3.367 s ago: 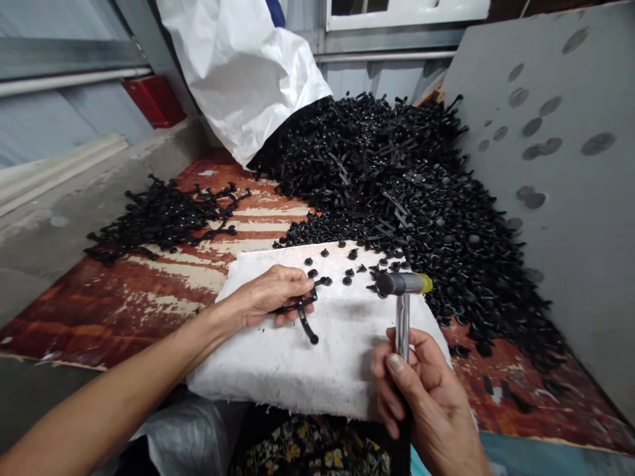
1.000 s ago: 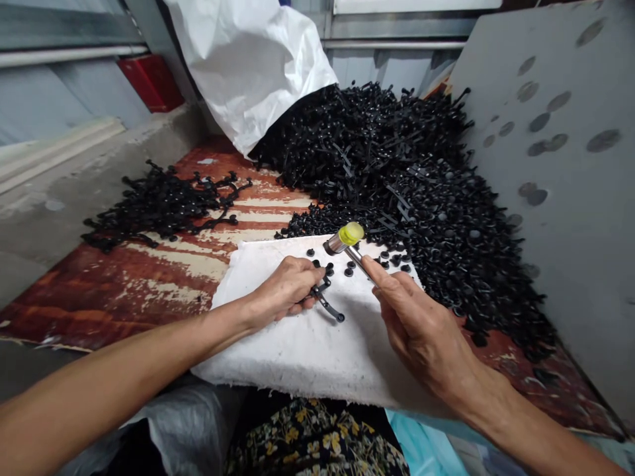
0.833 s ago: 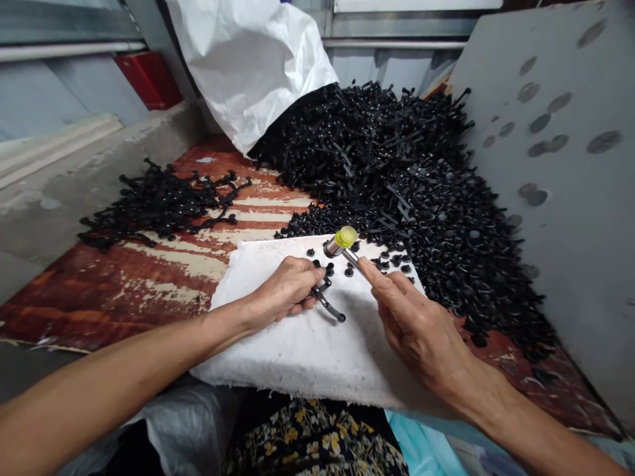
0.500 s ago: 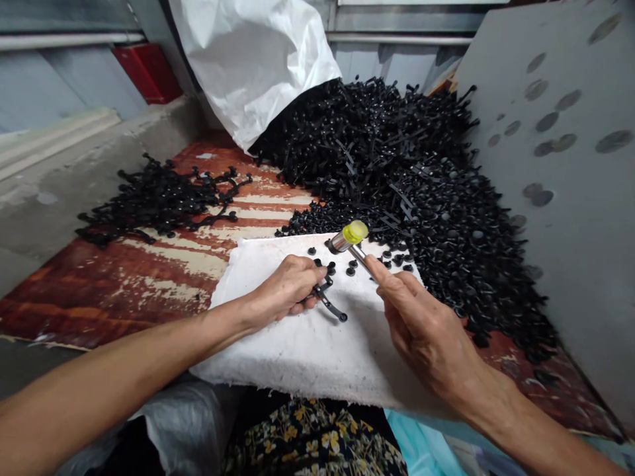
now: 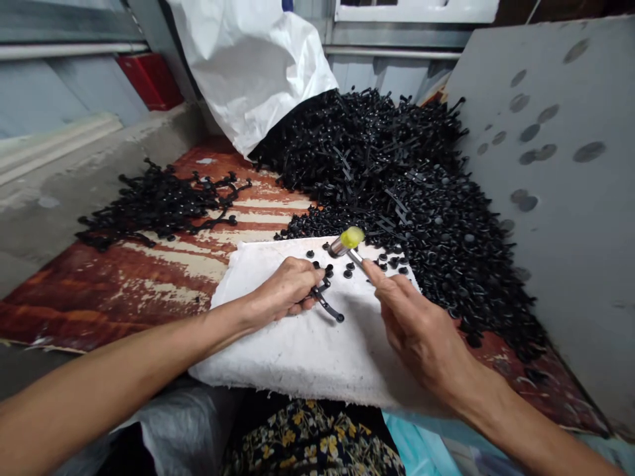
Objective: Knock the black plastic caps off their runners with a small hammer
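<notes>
My left hand (image 5: 292, 287) pinches a black strap-like plastic piece (image 5: 328, 307) with holes in it, and one arm of it sticks out toward the lower right. A round black cap (image 5: 329, 270) shows at my fingertips; whether it sits in the piece I cannot tell. My right hand (image 5: 411, 311) is wrapped around the metal handle of a small mallet (image 5: 353, 243) with a yellow face. The mallet head hangs just above and right of my left fingers. Several loose black caps (image 5: 348, 272) lie on the white cloth pad (image 5: 307, 350) under both hands.
A large heap of black parts (image 5: 397, 172) fills the back and right of the worn red board (image 5: 99, 284). A smaller pile of black strap pieces (image 5: 159, 201) lies at left. A white sack (image 5: 258, 66) hangs behind, and a grey spotted panel (image 5: 570, 218) stands at right.
The camera view has shifted slightly. Both hands keep their grips, and the mallet stays raised in nearly the same place near the left hand.
</notes>
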Action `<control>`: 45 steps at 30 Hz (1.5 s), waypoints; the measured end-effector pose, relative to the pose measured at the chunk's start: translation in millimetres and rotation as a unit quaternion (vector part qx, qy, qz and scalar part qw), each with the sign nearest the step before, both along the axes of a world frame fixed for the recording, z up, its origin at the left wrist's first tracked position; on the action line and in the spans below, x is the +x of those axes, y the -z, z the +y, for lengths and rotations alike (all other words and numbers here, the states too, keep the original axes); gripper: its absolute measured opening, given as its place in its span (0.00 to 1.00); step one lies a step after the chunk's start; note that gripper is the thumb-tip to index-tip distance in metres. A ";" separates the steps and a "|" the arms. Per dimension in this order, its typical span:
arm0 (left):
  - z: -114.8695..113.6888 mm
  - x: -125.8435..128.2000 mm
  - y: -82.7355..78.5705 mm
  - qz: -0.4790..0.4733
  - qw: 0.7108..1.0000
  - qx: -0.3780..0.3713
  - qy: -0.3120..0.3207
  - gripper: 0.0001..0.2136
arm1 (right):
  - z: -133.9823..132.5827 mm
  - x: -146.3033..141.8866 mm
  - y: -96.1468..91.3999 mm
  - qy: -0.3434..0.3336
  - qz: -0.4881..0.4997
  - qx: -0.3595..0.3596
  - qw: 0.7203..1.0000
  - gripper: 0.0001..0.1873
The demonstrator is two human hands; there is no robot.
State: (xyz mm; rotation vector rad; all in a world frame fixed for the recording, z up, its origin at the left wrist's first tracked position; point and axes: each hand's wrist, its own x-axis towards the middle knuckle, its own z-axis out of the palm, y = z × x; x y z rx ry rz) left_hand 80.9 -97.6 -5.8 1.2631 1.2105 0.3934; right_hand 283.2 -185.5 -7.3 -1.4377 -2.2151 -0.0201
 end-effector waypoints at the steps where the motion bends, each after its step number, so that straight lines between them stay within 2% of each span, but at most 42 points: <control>1: 0.2 0.1 -0.4 0.001 1.000 -0.001 0.002 0.12 | -0.8 -0.1 -0.3 0.006 0.013 0.016 1.000 0.36; 3: 0.5 0.6 -2.3 0.012 1.000 -0.008 0.004 0.12 | -2.3 -0.5 0.4 0.009 0.015 0.023 1.000 0.37; 6: 1.4 1.4 -5.8 0.025 0.999 -0.023 -0.001 0.11 | -3.4 -0.7 5.3 -0.007 -0.003 -0.020 1.000 0.38; 9: 5.0 0.9 -7.2 0.014 1.000 -0.026 -0.004 0.11 | -3.7 0.7 10.2 0.001 0.034 -0.043 0.999 0.35; 14: 14.7 -1.0 -8.6 0.050 0.997 -0.051 0.015 0.11 | -4.6 6.0 11.5 0.007 0.095 -0.026 0.995 0.31; 21: 23.9 -2.9 -17.3 0.064 0.995 -0.070 0.029 0.11 | -3.4 1.8 2.9 -0.005 0.121 -0.002 0.993 0.32; 24: 28.1 -4.2 -19.6 0.043 0.995 -0.078 0.046 0.11 | -1.2 -0.5 1.5 0.000 0.093 0.010 0.996 0.33; 26: 31.0 -4.5 -20.4 0.048 0.995 -0.077 0.052 0.10 | 0.4 0.5 2.4 -0.005 0.047 -0.016 0.999 0.34; 29: 36.4 -5.8 -18.4 0.053 0.994 -0.070 0.065 0.10 | 0.3 2.9 0.8 -0.008 0.013 -0.044 0.999 0.34; 35: 45.7 -10.7 -9.8 0.048 0.991 -0.028 0.121 0.12 | -4.2 -2.6 -8.1 0.002 0.080 0.029 0.996 0.37; 40: 44.4 -7.2 -14.3 0.109 0.985 0.034 0.128 0.12 | -0.8 0.4 4.5 -0.002 0.035 -0.050 0.998 0.33; 45: 41.1 -3.6 -21.3 0.150 0.971 0.090 0.164 0.13 | -2.9 3.8 9.1 0.015 0.046 -0.052 0.997 0.35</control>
